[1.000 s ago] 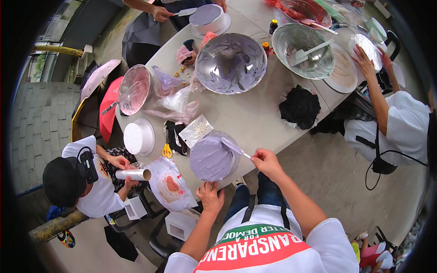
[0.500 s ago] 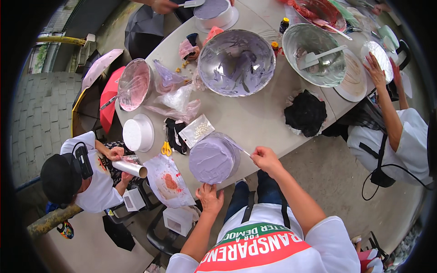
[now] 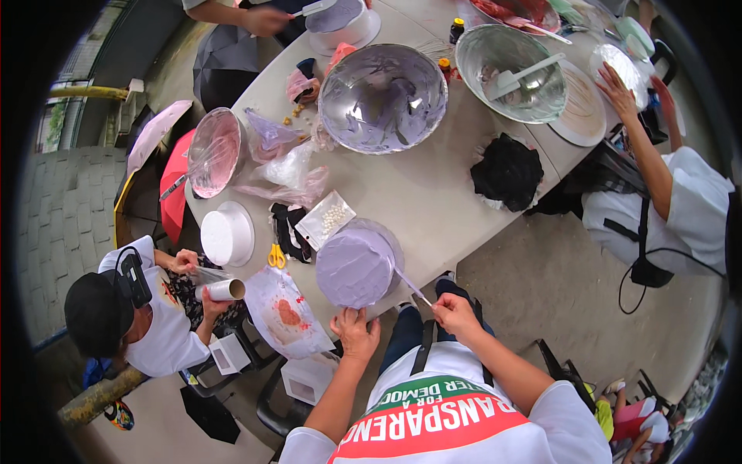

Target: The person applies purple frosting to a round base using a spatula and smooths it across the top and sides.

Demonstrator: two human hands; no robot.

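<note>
A round cake [image 3: 352, 267] covered in purple icing stands at the table's near edge. My right hand [image 3: 457, 319] is closed round the pale handle of an icing spatula [image 3: 413, 286]; its thin blade rests along the right side of the cake. Fingers stretched out, my left hand [image 3: 356, 334] touches the cake's near lower edge, where its fingertips are partly hidden. Just beyond the cake lies a packet of white pearl-like beads [image 3: 326, 220]. Yellow scissors [image 3: 277, 256] and a stained paper sheet [image 3: 287, 312] are to its left.
A metal bowl smeared with purple icing [image 3: 382, 98] stands farther back, with a green-tinted bowl [image 3: 510, 73] and a black cloth bundle [image 3: 507, 172] to the right. At left, a person unrolls clear film [image 3: 224, 290] near a white cake [image 3: 227, 234]. Another person works at right.
My right hand has come down and nearer, bringing the spatula from the cake's upper right to its lower right side. My left hand stays at the near edge. The view has shifted slightly.
</note>
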